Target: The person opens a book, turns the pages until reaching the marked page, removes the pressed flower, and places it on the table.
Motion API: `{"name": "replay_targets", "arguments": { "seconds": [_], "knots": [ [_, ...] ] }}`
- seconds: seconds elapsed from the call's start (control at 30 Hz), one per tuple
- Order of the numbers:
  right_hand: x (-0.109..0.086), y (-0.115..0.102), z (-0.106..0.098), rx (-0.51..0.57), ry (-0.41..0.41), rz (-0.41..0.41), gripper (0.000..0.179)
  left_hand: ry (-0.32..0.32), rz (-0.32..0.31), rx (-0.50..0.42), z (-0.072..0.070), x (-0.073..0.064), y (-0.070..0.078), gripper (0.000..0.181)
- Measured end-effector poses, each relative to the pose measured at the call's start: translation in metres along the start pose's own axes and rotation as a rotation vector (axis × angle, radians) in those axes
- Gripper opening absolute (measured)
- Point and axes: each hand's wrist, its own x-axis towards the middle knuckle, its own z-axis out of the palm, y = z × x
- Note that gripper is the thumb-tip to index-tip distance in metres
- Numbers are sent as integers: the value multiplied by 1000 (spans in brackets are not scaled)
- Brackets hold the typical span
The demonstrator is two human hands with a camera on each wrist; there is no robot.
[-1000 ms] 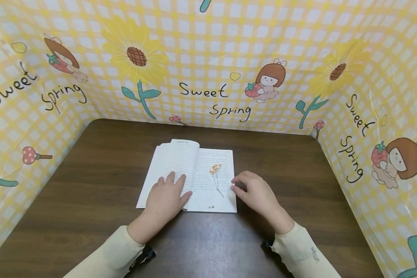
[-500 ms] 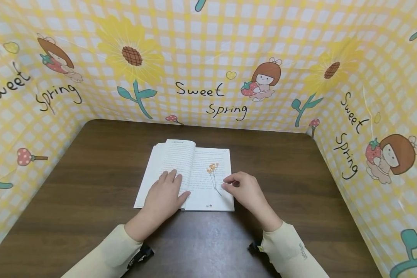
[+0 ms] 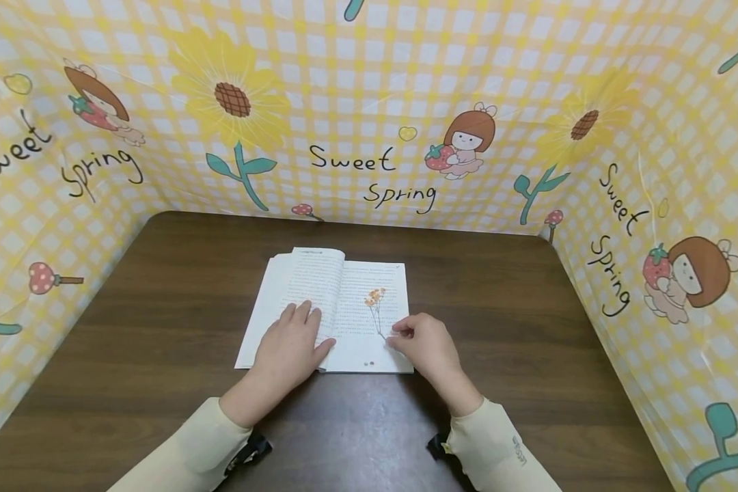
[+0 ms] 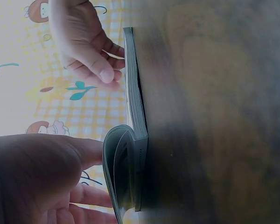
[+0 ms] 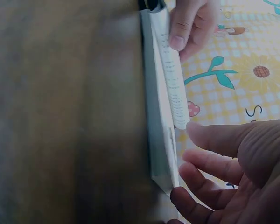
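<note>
An open book (image 3: 369, 273) with printed pages lies on the table. On its right page rests a dried flower sprig (image 3: 375, 298) with small orange blossoms and a thin stem. My left hand (image 3: 289, 342) rests spread on the left page, which bulges up near the spine in the left wrist view. My right hand (image 3: 427, 345) is over the right page's outer part, its thumb and index finger by the stem's lower end. In the right wrist view, the right thumb (image 5: 214, 139) stands apart from the bent fingers. The stem's tip is hidden by the hand.
The dark wooden table (image 3: 160, 294) surrounds the book. A yellow checked cloth (image 3: 357, 82) with printed flowers and figures hangs around its back and sides. Black straps (image 3: 249, 452) sit at both wrists.
My right hand has moved left from the book's right edge, over the page to the stem's lower end. The left hand stays on the left page. The sprig lies where it was.
</note>
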Motion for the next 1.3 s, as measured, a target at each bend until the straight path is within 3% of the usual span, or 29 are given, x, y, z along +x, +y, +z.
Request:
{"name": "replay_targets", "arguments": {
  "seconds": [0.23,0.63,0.87,1.3],
  "knots": [
    [-2,-3,6,-119,52,-73,12,17,12,4,1,-2,-1,63],
    [-2,-5,12,-208,70,-89,10,14,10,11,2,-2,-1,63],
    [-3,-2,14,-248,107,-141,2,8,6,9,2,-2,-2,63],
    [-1,-2,17,-300,107,-107,13,0,7,8,3,-2,-2,63]
  ]
}}
